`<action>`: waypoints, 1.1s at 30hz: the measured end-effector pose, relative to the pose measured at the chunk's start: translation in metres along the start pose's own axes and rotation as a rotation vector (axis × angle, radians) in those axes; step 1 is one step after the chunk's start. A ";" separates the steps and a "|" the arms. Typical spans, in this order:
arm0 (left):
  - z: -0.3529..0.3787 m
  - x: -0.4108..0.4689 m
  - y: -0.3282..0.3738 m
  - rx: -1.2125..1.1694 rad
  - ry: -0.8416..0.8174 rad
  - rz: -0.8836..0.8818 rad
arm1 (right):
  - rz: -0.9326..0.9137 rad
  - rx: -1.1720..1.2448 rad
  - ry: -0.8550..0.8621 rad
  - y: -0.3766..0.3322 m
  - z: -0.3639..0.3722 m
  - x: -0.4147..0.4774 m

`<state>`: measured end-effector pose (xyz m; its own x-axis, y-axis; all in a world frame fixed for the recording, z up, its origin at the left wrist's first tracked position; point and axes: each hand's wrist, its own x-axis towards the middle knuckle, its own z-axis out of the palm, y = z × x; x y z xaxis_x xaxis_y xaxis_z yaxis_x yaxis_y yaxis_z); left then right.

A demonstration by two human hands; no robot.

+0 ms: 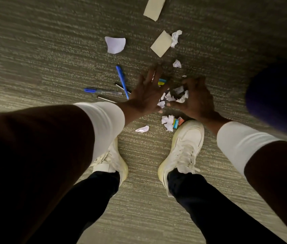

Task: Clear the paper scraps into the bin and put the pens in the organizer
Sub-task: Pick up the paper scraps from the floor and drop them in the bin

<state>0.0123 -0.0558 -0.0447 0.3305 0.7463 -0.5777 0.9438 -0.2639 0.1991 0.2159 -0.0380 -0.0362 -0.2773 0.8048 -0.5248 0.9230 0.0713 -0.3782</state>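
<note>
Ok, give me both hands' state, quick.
Left hand: open, fingers spread, holding nothing clearly.
Right hand: closed around crumpled white paper scraps.

White cuffs (107, 124) under dark sleeves, white sneakers (183, 148) (laced), dark trousers.

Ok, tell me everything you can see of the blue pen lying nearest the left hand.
The blue pen is a slim, plastic-looking stick, solid blue along its whole length, lying flat on the carpet. Its tapered tip points toward the left hand. It crosses over a thin black-and-white pen. No hand holds it.
</note>
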 end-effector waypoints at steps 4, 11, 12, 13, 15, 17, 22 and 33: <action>0.010 -0.011 0.005 -0.083 0.071 0.067 | -0.120 -0.060 -0.028 -0.026 0.015 0.009; 0.021 -0.030 -0.009 -0.170 0.071 0.081 | -0.255 -0.028 -0.149 -0.033 0.021 0.010; 0.020 -0.029 -0.010 -0.168 0.083 0.087 | -0.268 -0.023 -0.159 -0.031 0.021 0.009; 0.019 -0.027 -0.011 -0.154 0.091 0.094 | -0.268 -0.010 -0.162 -0.029 0.021 0.008; 0.012 -0.024 -0.009 -0.147 0.101 0.080 | -0.205 0.059 -0.135 -0.029 0.020 0.004; 0.001 -0.023 -0.004 -0.220 0.120 -0.005 | -0.079 0.155 -0.077 -0.030 0.017 -0.002; -0.035 -0.035 0.005 -0.420 0.115 -0.182 | 0.153 0.324 0.032 -0.028 -0.003 -0.033; -0.157 -0.095 0.103 -0.686 0.214 -0.261 | 0.450 0.599 0.302 -0.020 -0.128 -0.160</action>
<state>0.0788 -0.0578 0.1553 0.0243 0.8533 -0.5209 0.7590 0.3234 0.5651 0.2761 -0.0926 0.1532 0.2494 0.8117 -0.5281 0.6051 -0.5564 -0.5694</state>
